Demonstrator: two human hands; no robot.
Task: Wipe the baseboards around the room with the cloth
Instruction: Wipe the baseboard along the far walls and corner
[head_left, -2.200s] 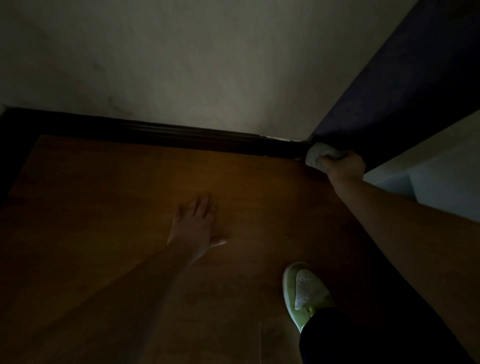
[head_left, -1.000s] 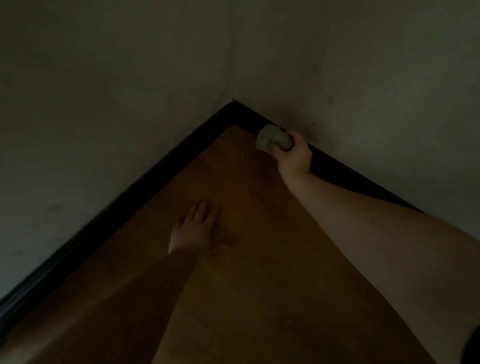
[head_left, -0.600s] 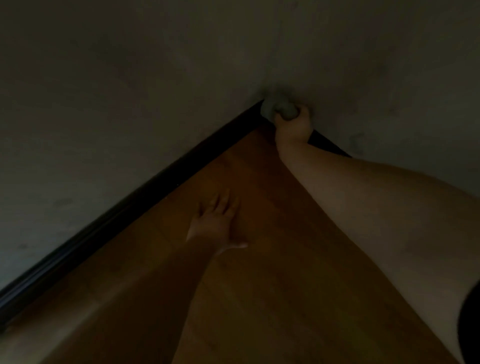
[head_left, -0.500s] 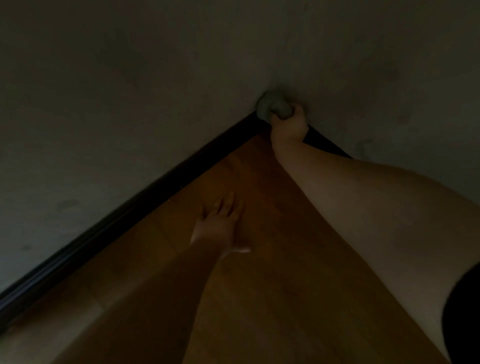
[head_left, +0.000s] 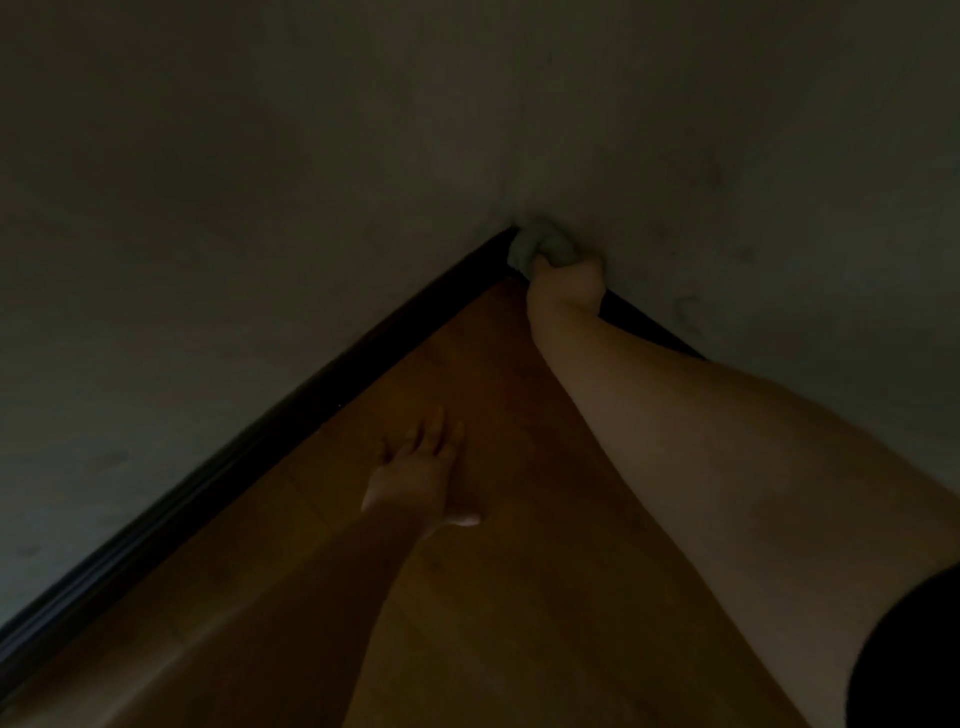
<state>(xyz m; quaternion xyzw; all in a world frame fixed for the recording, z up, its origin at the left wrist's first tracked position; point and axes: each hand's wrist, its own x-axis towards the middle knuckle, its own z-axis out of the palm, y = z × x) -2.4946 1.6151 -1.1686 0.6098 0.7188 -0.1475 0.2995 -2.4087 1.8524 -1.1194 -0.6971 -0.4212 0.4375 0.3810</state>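
Observation:
The scene is dim. A dark baseboard (head_left: 311, 405) runs along the left wall into the room's corner, and a second stretch (head_left: 644, 322) runs off to the right, partly hidden by my right arm. My right hand (head_left: 569, 283) grips a bunched pale cloth (head_left: 540, 247) and presses it against the baseboard right in the corner. My left hand (head_left: 421, 467) lies flat on the wooden floor, fingers straight and spread, well short of the corner and holding nothing.
Two plain grey walls (head_left: 260, 182) meet at the corner. The brown wooden floor (head_left: 493, 597) fills the wedge between them. A dark sleeve edge (head_left: 914, 654) shows at the lower right.
My right hand slid the cloth along the right-hand baseboard from the door side into the corner and stays pressed there. My left hand has kept its place flat on the floor.

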